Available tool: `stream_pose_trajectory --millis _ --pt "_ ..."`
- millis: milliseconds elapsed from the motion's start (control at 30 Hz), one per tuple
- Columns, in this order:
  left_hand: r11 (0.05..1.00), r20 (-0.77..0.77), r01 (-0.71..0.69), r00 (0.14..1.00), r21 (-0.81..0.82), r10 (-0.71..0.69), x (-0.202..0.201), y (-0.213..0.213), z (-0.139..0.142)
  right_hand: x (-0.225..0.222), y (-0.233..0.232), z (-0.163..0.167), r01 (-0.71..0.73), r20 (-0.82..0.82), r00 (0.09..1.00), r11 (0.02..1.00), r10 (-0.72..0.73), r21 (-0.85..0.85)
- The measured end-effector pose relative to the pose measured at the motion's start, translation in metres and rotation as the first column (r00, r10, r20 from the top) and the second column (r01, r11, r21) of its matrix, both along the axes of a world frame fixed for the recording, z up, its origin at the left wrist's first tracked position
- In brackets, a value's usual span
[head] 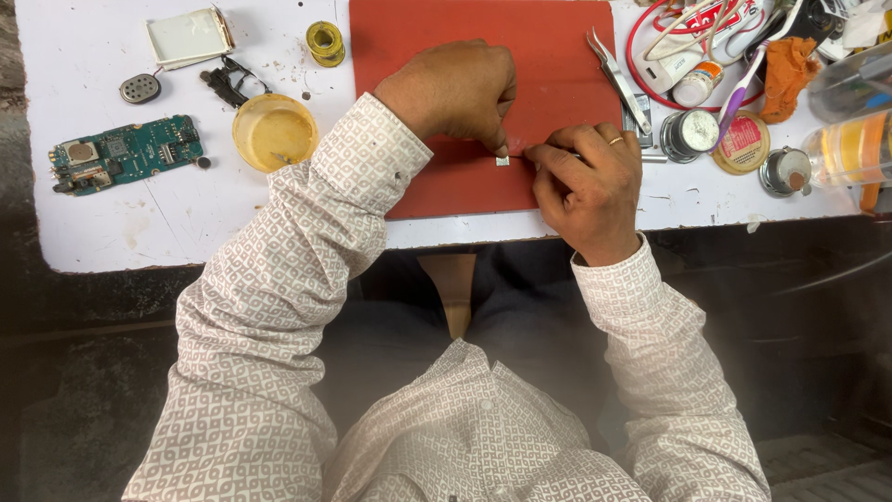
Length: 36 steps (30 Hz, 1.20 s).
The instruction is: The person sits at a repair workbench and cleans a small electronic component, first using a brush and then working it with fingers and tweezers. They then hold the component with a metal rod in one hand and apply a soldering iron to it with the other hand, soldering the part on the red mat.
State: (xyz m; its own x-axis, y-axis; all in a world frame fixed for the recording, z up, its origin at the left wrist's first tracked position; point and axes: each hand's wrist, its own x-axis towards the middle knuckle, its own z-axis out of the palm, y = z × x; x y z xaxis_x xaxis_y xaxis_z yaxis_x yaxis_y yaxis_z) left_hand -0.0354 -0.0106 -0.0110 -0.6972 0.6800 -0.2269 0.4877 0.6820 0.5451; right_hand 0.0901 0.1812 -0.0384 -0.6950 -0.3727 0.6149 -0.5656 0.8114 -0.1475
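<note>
- Pressing down with a fingertip, the left hand point(452, 88) pins a tiny pale chip point(503, 161) flat against the red work mat point(557, 56); its fingers are curled together with the tips on the part, which likely keeps so small a piece from skating about.
- Coming in from the other side, the right hand point(587, 186) has its fingers pinched together right beside the chip, apparently around a thin tool whose tip I cannot make out; a ring shows on one finger.
- Both forearms in patterned sleeves rest over the near edge of the white table point(111, 223), a steady brace for fine work.
- The chip lies near the front edge of the mat, between the two hands and touching the left fingertip.
- Well apart to the left lies a green circuit board point(125, 153), set aside with its components facing up, and a shallow amber dish point(274, 132) sits between it and the mat, within easy reach of the left hand.
- Farther back are a small yellow spool point(325, 42), a round grey speaker part point(140, 88) and a white rectangular piece point(189, 37).
- Metal tweezers point(615, 74) lie on the mat's right edge, near the right hand, and beyond them crowd round tins, a red cable point(641, 65) and an orange cloth point(788, 70).
</note>
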Motion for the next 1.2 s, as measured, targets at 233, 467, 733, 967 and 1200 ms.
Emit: stream_pose_trajectory --millis 233,467,733,967,1200 --pt "1.0 -0.012 0.003 1.0 0.013 -0.003 -0.0006 -0.0001 -0.0014 0.0025 -0.0016 0.0007 0.025 -0.021 0.999 0.999 -0.025 0.025" --pt "1.0 -0.019 0.01 1.0 0.026 -0.009 -0.0015 -0.0008 -0.0018 0.0047 -0.0024 0.002 0.026 -0.029 0.999 0.999 -0.024 0.046" --pt "1.0 -0.028 0.005 1.0 0.018 -0.005 0.0002 -0.0004 -0.001 0.0028 -0.0018 0.0009 0.042 -0.041 0.998 0.998 -0.04 0.05" --pt "1.0 0.014 0.0 1.0 -0.002 0.0 0.0003 -0.0004 0.0014 0.0035 -0.0036 -0.0002 0.06 -0.061 0.997 0.995 -0.055 0.08" --pt "1.0 0.011 -0.005 1.0 -0.006 0.005 -0.0002 -0.0006 0.0015 0.0051 -0.0049 0.0017 0.062 -0.06 0.997 0.993 -0.056 0.103"
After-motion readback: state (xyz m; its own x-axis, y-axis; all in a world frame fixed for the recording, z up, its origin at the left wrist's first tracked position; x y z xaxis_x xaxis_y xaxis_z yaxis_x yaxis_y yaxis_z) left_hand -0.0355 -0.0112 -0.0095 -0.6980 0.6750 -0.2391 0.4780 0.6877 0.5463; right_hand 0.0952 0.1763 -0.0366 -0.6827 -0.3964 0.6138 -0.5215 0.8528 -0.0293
